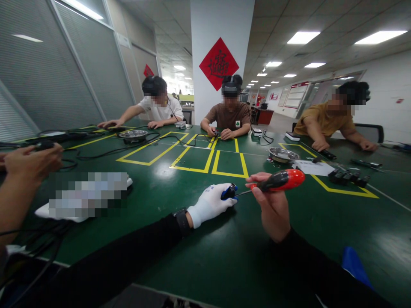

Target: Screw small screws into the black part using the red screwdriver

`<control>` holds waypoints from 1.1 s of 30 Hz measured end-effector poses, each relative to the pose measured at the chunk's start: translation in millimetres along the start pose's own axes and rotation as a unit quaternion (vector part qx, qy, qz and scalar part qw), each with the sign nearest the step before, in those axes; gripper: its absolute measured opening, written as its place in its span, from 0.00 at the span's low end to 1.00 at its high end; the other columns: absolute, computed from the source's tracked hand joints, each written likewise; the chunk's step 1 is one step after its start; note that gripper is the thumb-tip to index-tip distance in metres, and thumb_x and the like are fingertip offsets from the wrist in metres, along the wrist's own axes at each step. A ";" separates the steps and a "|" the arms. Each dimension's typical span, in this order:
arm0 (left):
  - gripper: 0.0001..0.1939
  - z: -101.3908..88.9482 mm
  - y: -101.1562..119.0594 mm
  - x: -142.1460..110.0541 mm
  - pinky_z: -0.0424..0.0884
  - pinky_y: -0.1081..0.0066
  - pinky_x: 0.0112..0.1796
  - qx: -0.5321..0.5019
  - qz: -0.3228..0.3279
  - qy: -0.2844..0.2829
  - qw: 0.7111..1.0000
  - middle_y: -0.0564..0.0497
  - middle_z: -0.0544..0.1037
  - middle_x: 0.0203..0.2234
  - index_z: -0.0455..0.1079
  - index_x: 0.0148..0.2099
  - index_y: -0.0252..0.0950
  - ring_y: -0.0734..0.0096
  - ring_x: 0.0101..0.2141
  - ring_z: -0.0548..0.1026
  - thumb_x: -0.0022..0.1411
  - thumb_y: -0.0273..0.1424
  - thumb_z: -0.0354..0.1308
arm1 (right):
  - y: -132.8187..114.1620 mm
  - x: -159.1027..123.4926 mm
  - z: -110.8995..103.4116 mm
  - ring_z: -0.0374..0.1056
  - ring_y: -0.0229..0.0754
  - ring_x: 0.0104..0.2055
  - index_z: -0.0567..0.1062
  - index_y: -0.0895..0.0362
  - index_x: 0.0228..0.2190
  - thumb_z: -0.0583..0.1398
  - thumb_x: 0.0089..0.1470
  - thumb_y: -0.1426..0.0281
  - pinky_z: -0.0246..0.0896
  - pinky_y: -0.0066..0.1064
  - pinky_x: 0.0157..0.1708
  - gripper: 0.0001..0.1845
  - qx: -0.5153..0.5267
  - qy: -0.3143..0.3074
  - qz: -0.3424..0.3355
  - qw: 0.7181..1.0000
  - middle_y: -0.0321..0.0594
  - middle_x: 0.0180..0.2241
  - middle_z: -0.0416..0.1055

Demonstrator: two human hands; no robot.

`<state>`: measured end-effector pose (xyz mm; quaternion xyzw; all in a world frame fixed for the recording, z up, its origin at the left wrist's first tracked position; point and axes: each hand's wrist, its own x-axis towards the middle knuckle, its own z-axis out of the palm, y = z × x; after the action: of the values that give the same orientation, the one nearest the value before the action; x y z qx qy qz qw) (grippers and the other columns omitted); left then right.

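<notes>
A white glove with blue fingertips covers my left hand point(213, 203), whose fingers are closed around a small black part point(229, 192) with a round metal top. Bare, my right hand point(271, 201) grips a screwdriver point(282, 180) with a red and black handle. The screwdriver's thin shaft points left, and its tip reaches the black part at my left fingers. Whether the tip sits inside the part cannot be made out. Both hands are held over the green table point(180, 265).
A metal bowl point(284, 155), a paper sheet point(313, 167) and several black parts point(348, 176) lie at right. Another bowl point(133, 135) and black cables point(96, 155) are at left, near a blurred white object point(86, 196). Co-workers sit around; one's hands point(35, 160) are close at left.
</notes>
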<state>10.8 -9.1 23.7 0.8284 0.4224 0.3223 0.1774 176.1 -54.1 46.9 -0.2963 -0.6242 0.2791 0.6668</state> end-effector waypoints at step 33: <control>0.28 7.0 -17.8 1.7 0.66 0.61 0.50 0.052 0.019 0.038 0.998 0.44 0.74 0.46 0.64 0.56 0.37 0.57 0.47 0.71 0.54 0.36 0.62 | 0.1 11.6 -18.3 0.69 0.42 0.34 0.70 0.54 0.35 0.59 0.55 0.69 0.66 0.39 0.37 0.04 -0.212 -0.111 -0.051 0.969 0.39 0.34 0.72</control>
<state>5.9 2.5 9.2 0.8313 0.4296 0.3346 0.1118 195.1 -46.2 53.8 -0.3658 -0.7540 0.1366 0.5282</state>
